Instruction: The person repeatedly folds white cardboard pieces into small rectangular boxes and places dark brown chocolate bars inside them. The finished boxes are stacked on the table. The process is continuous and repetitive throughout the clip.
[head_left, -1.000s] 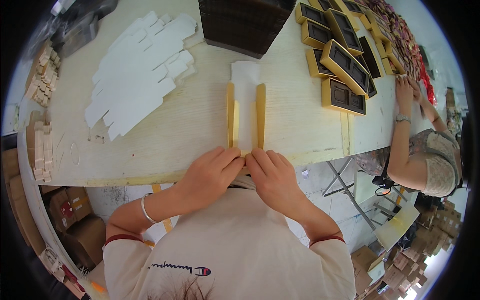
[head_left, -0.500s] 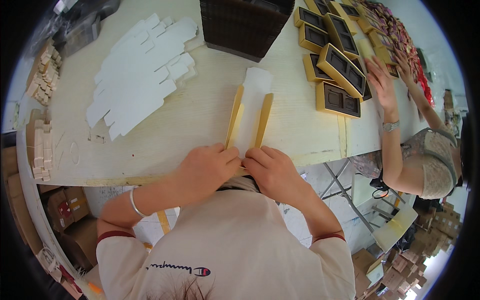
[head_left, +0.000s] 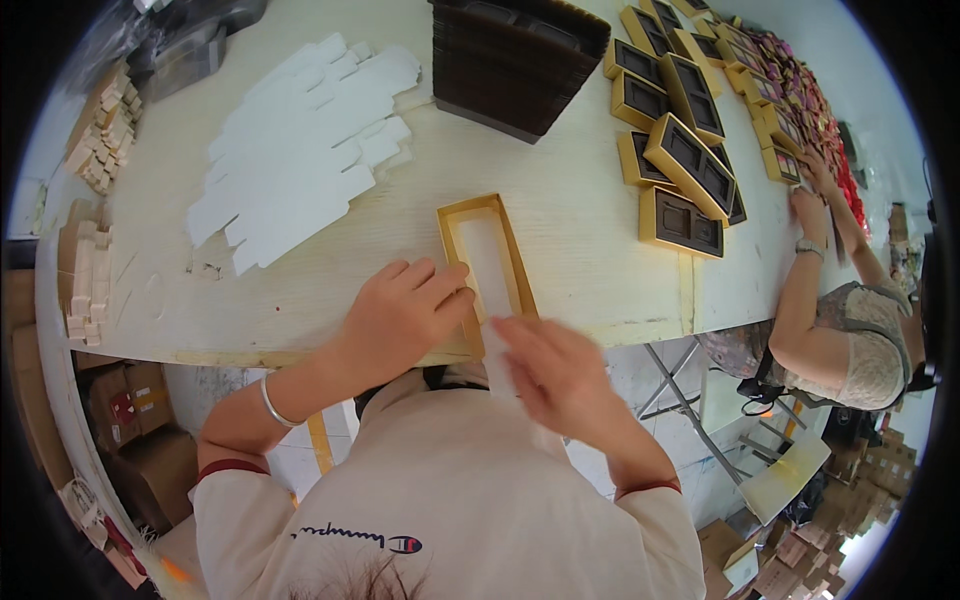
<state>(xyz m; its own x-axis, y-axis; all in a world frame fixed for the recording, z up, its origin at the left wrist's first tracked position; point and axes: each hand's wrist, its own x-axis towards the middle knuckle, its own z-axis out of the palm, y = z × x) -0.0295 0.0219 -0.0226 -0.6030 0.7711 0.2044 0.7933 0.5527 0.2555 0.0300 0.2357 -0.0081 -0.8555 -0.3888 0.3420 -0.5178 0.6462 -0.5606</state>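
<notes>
Cardboard tray (head_left: 486,262), long, gold-walled and white-based, is held at the pale wood-grain surface's (head_left: 290,312) near edge, its left wall pinched by the bare left hand's (head_left: 405,312) grip. The blurred right hand's (head_left: 560,375) grip cannot be told; the white near flap (head_left: 497,370) should be folded squarely.

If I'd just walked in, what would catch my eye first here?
Probably the tall dark stack at the table's far middle, between spread white card sheets on the left and gold boxes on the right. Nearer, at the table's front edge, the left hand touches a narrow open box, with the blurred right hand close by.
</notes>
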